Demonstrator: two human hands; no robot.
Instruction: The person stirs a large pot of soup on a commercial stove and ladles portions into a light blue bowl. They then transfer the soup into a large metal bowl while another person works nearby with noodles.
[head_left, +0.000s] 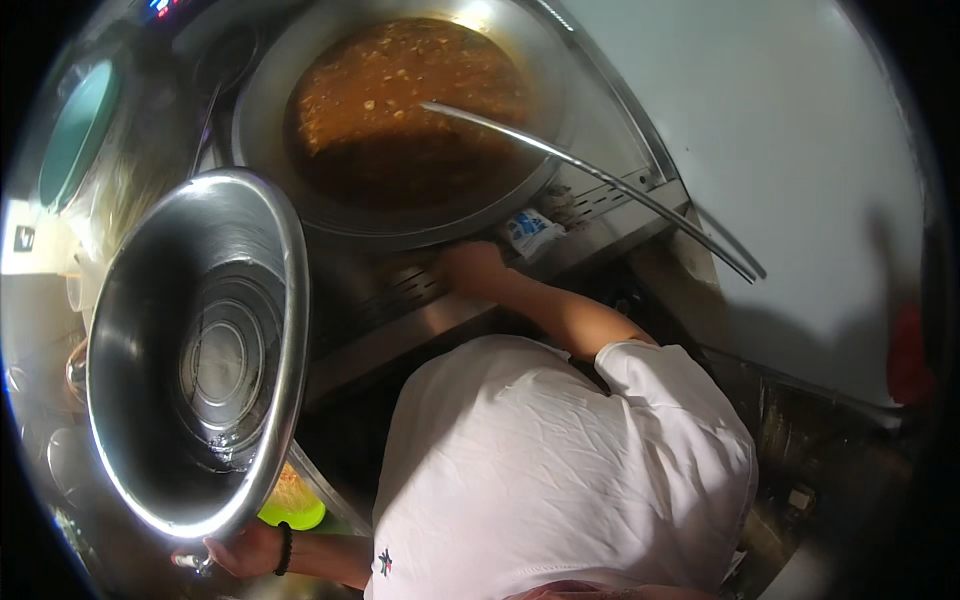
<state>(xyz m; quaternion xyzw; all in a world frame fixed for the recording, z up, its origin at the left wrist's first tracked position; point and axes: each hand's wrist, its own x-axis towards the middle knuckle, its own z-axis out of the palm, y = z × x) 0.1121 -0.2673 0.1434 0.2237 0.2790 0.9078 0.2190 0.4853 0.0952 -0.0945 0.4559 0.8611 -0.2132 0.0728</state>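
Observation:
A large stainless steel basin (225, 360) is tilted up on its side at the left, its inside facing me. Only a little liquid glistens on its wall. My left hand (251, 551), with a black beaded bracelet at the wrist, grips the basin's lower rim. My right hand (476, 270) is in shadow at the slotted steel stove ledge, just below the wok's near rim. Its fingers are hard to make out, and I cannot tell whether it holds anything. The wide wok (259, 120) contains reddish-brown broth (412, 82) with small floating bits.
A long metal handle (600, 176) slants out of the wok over the stove edge, near a pale panel (765, 135). A white-and-blue packet (531, 231) lies on the ledge. To the left are a teal basin (79, 139) and a bright green container (296, 508).

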